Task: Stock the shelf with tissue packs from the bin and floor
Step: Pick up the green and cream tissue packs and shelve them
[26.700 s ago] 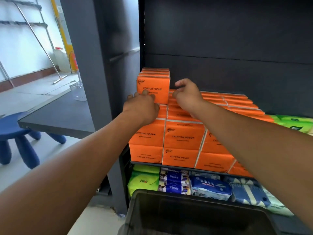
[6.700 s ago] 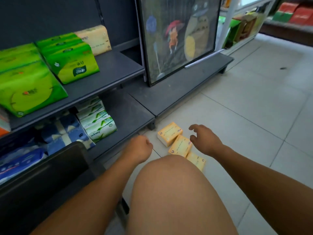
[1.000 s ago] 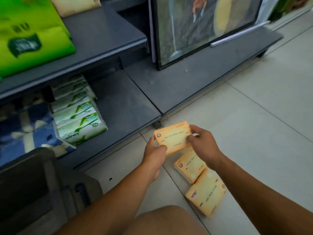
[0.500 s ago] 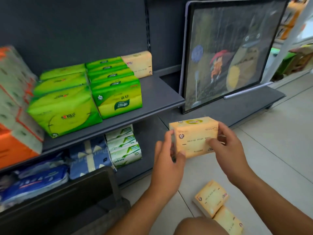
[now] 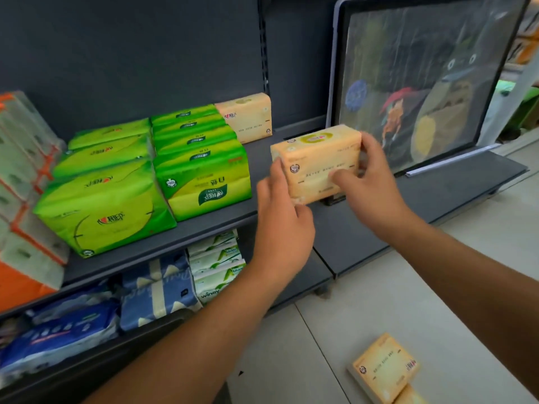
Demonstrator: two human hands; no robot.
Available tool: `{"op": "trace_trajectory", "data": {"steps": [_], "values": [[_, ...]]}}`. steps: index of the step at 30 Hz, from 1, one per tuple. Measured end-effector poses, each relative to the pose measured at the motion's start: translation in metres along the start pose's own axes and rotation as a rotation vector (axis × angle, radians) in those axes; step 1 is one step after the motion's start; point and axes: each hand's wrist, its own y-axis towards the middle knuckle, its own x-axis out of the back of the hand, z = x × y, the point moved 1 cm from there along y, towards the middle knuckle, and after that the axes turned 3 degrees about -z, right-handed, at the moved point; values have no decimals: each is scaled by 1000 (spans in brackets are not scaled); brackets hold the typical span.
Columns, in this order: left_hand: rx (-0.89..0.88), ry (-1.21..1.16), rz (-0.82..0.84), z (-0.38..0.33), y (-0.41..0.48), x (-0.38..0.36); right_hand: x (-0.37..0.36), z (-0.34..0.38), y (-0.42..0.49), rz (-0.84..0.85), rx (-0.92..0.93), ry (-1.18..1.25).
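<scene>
A pale orange tissue pack (image 5: pixel 318 161) is held between both hands at the right end of the grey middle shelf (image 5: pixel 204 225). My left hand (image 5: pixel 281 217) grips its left side, my right hand (image 5: pixel 369 185) grips its right side and front. Whether the pack touches the shelf I cannot tell. Another pale orange pack (image 5: pixel 246 116) stands at the back of that shelf. Two more of the same packs (image 5: pixel 385 368) lie on the floor at the lower right.
Green tissue packs (image 5: pixel 163 170) fill the shelf's middle, orange ones (image 5: pixel 20 205) the left. Blue and white-green packs (image 5: pixel 175 284) sit on the lower shelf. A dark bin's rim (image 5: pixel 96 365) is at the bottom left. A framed cartoon picture (image 5: pixel 423 80) leans at the right on a low platform.
Both hands lifted one pale orange pack from the floor and carried it up and left to the right end of the middle shelf. The camera rose with them.
</scene>
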Motion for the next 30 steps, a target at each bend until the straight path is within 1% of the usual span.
{"op": "trace_trajectory", "data": {"steps": [4,8,11,13,15,17,22,26,30], "values": [[36,101,70,7,11,-9,-20,-20,18,10,39,-38],[40,182,92,11,27,-16,-34,-31,35,13,76,-44],[60,461,164,13,40,-21,-48,-30,54,23,96,-64],[93,601,215,16,48,-24,-58,-30,67,36,100,-88],[124,669,254,18,57,-28,-68,-31,77,52,111,-96],[161,681,271,18,69,-32,-76,-33,87,68,120,-89],[265,730,192,24,107,-39,-88,-40,117,106,147,-137],[281,813,133,40,125,-47,-98,-47,141,160,167,-146],[300,824,84,46,136,-51,-105,-50,156,239,193,-155]]}}
